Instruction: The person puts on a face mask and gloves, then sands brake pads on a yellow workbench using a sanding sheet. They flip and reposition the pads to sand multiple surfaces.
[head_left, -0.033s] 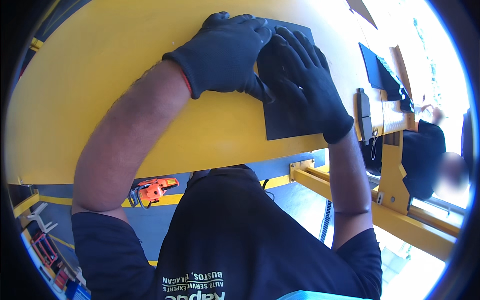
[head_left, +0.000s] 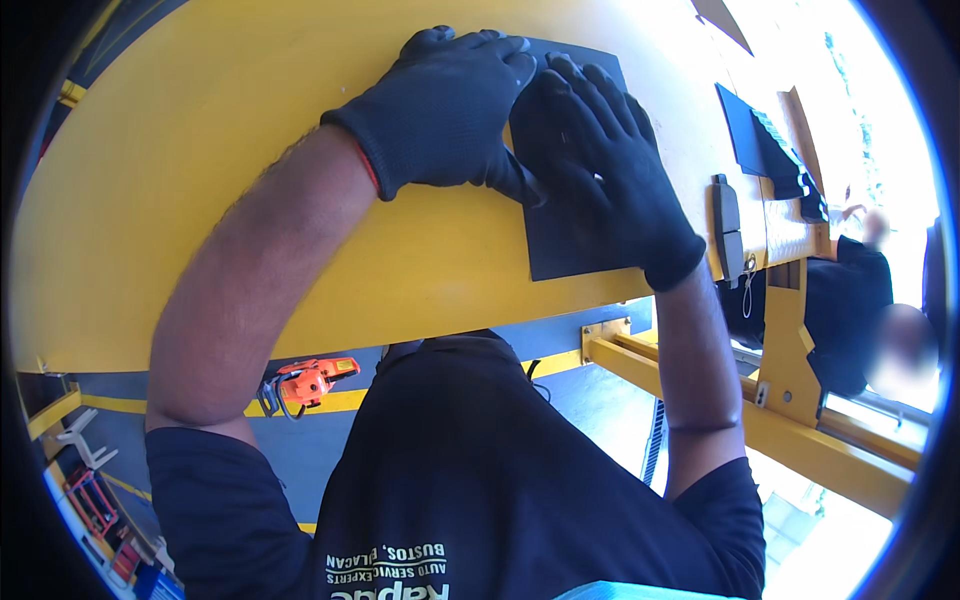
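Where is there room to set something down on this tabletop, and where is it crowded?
The yellow tabletop is bare left of the left forearm; a smaller patch lies between that forearm, the black sheet and the near edge. It is crowded at the sheet, with the left hand and right hand, and farther right, by the dark block.

A head fisheye looks down at both hands (head_left: 440, 112)
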